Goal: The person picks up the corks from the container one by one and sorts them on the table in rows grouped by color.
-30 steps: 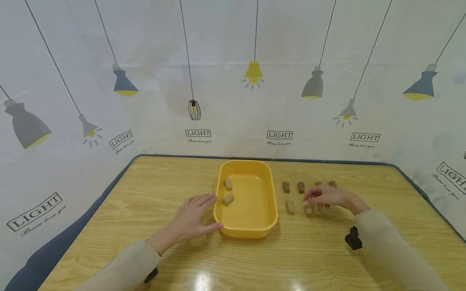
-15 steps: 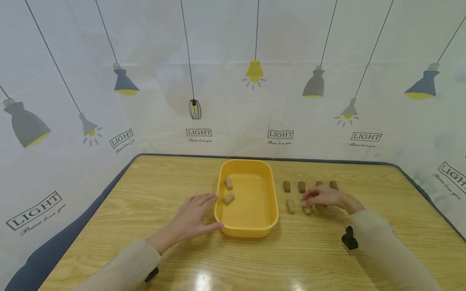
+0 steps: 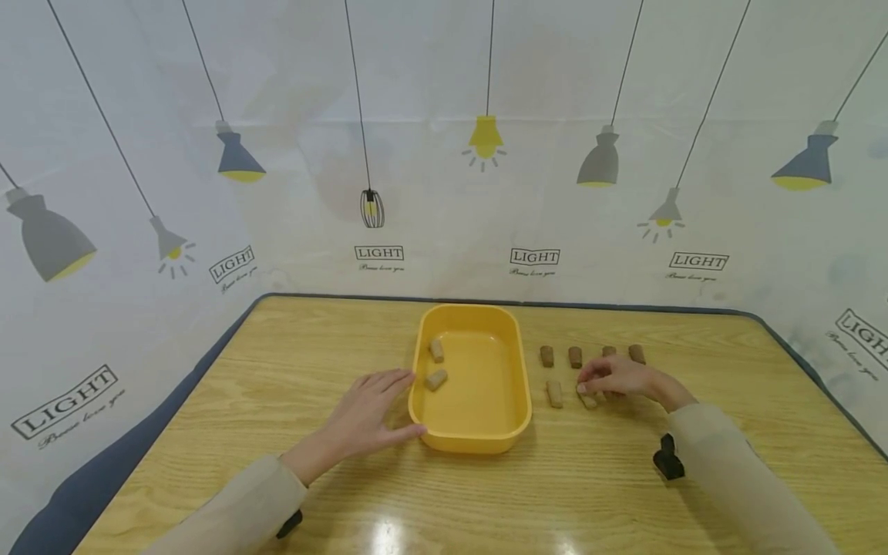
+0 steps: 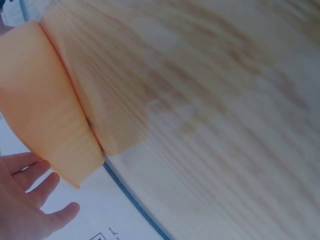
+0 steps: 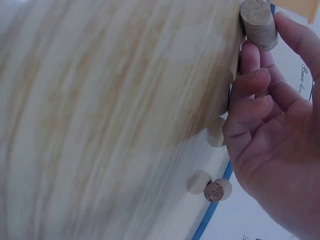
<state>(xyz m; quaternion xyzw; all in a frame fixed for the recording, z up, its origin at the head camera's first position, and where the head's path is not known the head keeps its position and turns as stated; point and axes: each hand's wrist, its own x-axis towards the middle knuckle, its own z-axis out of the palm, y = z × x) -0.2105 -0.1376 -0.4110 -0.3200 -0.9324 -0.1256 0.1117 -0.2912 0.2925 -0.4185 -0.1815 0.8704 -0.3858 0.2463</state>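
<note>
A yellow tray (image 3: 479, 442) stands mid-table. My left hand (image 3: 361, 416) lies along its left side, fingers spread and fairly straight at the rim; the left wrist view shows the fingers (image 4: 44, 190) against the tray's wall (image 4: 55, 110). Two pale corks, one upper (image 3: 436, 351) and one lower (image 3: 436, 380), lie inside. To the right of the tray, my right hand (image 3: 617, 376) pinches a pale cork (image 5: 260, 27) between thumb and fingertips, low over the tabletop. Another pale cork (image 3: 554, 394) lies just left of that hand. Whatever lies under the palm is mostly hidden.
Behind the right hand runs a row of darker brown corks, including a left one (image 3: 547, 356), a second one (image 3: 575, 357) and a far right one (image 3: 637, 354). A wall sheet (image 3: 444, 193) printed with lamps rises beyond the wooden table (image 3: 333, 339).
The pale cork at my right fingertips has turned and now lies slantwise, after a small shift left and back. My left hand keeps its place by the tray.
</note>
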